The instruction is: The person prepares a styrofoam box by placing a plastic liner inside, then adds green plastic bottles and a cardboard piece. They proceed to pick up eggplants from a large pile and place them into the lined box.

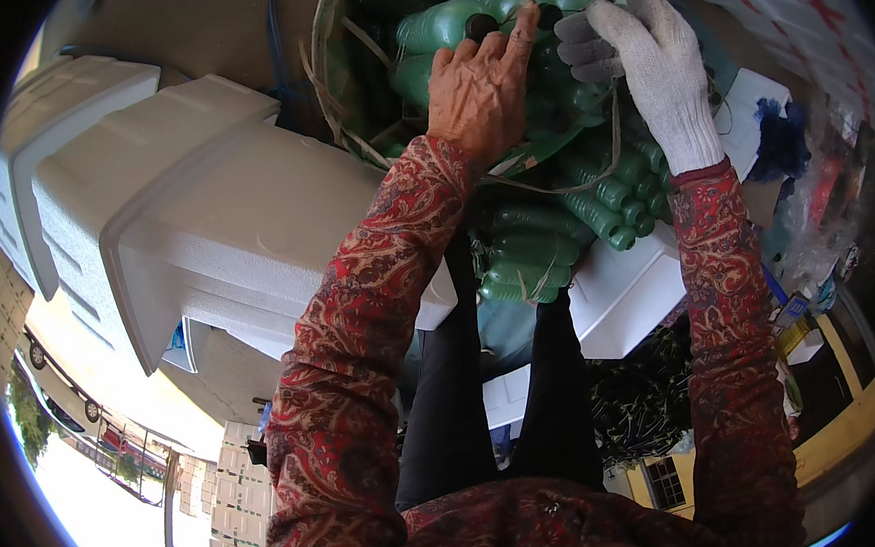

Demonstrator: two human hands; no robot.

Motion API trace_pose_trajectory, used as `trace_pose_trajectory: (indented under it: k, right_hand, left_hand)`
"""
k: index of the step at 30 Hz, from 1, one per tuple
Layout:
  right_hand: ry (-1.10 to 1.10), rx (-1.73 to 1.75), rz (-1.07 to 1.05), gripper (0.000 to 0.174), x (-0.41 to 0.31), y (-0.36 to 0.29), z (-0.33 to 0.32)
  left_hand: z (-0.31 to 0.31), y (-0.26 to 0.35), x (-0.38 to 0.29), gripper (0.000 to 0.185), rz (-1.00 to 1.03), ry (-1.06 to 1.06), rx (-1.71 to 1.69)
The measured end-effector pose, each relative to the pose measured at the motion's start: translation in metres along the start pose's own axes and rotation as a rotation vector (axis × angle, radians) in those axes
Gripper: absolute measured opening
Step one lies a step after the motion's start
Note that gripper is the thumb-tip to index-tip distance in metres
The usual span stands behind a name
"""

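Observation:
My left hand (481,94), bare, lies over green ribbed plastic bottles (437,29) in a round woven basket (326,77). Its index finger points away beside a black bottle cap (480,27); the thumb is hidden, so its grip is unclear. To the right, my right hand (650,57) wears a white knit glove with grey palm side. Its fingers are spread near another black cap (549,17), with nothing visibly gripped. A thin strap (615,135) hangs by the glove and curves below the basket. Bundles of green bottles (530,256) lie nearer my legs, some tied with string.
Large white foam boxes (253,202) stand at left. Another white box (633,284) is by my right leg. Clear plastic wrapping (816,198) and dark blue netting (777,136) lie at right. Stacked cartons (240,504) stand at lower left.

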State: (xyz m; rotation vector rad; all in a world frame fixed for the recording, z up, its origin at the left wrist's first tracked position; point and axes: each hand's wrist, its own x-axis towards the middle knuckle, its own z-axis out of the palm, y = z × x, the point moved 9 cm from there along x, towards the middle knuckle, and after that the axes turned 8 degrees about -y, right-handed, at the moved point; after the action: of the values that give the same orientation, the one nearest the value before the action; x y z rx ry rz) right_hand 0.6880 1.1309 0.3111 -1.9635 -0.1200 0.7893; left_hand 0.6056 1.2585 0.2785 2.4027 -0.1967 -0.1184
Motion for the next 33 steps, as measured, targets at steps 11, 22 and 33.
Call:
trace_pose_trajectory:
  k: [11, 22, 33]
  right_hand:
    - [-0.259, 0.315, 0.659, 0.043, -0.035, 0.075, 0.038]
    - [0.168, -0.638, 0.115, 0.067, 0.016, 0.036, -0.022]
    - [0.372, -0.271, 0.238, 0.035, -0.085, 0.082, -0.011]
  left_hand:
    - [0.021, -0.008, -0.003, 0.052, -0.006, -0.104, -0.004]
    - [0.04, -0.006, 0.012, 0.02, 0.025, -0.061, 0.341]
    - [0.037, 0.003, 0.011, 0.038, 0.09, 0.031, 0.331]
